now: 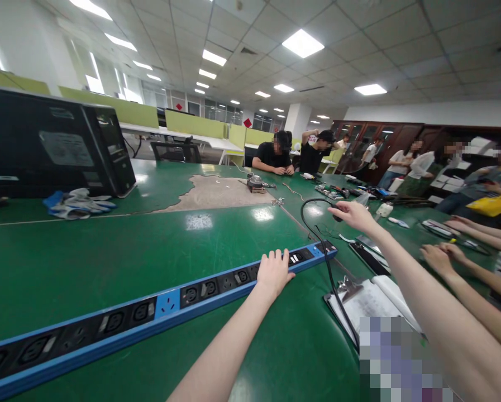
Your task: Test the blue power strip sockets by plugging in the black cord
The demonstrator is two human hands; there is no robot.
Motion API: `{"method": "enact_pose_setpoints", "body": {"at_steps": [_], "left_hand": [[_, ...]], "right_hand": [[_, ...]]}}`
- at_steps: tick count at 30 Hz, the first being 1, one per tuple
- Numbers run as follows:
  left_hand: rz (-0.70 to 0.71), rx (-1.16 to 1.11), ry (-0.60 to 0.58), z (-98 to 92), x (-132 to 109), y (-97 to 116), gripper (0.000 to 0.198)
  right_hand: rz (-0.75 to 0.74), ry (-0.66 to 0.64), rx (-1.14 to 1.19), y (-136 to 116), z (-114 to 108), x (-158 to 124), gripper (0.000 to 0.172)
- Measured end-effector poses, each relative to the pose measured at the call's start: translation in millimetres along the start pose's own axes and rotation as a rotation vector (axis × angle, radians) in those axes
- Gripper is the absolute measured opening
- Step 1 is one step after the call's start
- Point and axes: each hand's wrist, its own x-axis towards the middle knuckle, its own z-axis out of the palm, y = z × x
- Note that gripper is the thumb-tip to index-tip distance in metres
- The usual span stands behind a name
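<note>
No legible text anywhere. Sticker on the black computer case (66, 148) is a pale blur, paper on the clipboard (361, 304) too small to read, red diamond sign (247, 122) on the far window shows no readable characters.

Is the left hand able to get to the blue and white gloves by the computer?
Probably yes. The left hand rests on the blue power strip, and only bare green table lies between it and the gloves. It looks like a long stretch, though.
</note>
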Motion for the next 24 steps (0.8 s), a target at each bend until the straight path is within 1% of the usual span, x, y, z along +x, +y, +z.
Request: {"method": "enact_pose_setpoints", "body": {"at_steps": [2, 4, 5, 7, 9, 12, 14, 16, 19, 22, 24], "left_hand": [[-0.003, -0.008, 0.001, -0.5, -2.3, -0.3, 0.079], [-0.011, -0.024, -0.006, -2.7, -4.3, -0.5, 0.079], [-0.013, -0.040, -0.014, -4.8, -5.0, -0.7, 0.079], [-0.002, -0.101, -0.030, -12.3, -6.7, -1.6, 0.082], [0.027, -0.224, -0.028, -25.4, -10.6, -3.4, 0.083], [0.034, -0.536, 0.010, -56.4, -27.6, -8.3, 0.076], [-0.005, -0.809, 0.004, -83.1, -48.9, -12.9, 0.068], [-0.036, -1.104, -0.039, -111.2, -76.9, -17.8, 0.057], [-0.101, -1.463, -0.048, -149.4, -125.2, -24.1, 0.032], [-0.254, -1.668, -0.016, -178.2, -172.6, -28.7, 0.031], [-0.335, -1.709, -0.020, -193.3, -201.6, -33.4, 0.032]], "right_hand": [[-0.005, -0.041, 0.130, -32.4, 3.8, -19.6, 0.056], [-0.012, -0.076, 0.258, -63.6, 3.1, -38.3, 0.056], [-0.033, -0.088, 0.301, -78.3, 0.5, -46.5, 0.055], [-0.099, -0.098, 0.307, -106.2, -8.5, -60.5, 0.051], [-0.169, -0.067, 0.260, -133.2, -20.2, -72.3, 0.045], [-0.233, -0.057, 0.247, -173.9, -38.2, -87.6, 0.040], [-0.242, -0.078, 0.286, -201.6, -49.3, -94.8, 0.041], [-0.252, -0.096, 0.362, -230.9, -59.4, -98.5, 0.042], [-0.291, -0.129, 0.535, -280.8, -70.0, -99.2, 0.039], [-0.298, -0.211, 0.772, -338.9, -68.2, -99.2, 0.036], [-0.267, -0.307, 0.947, -380.9, -57.4, -101.2, 0.033]]}}
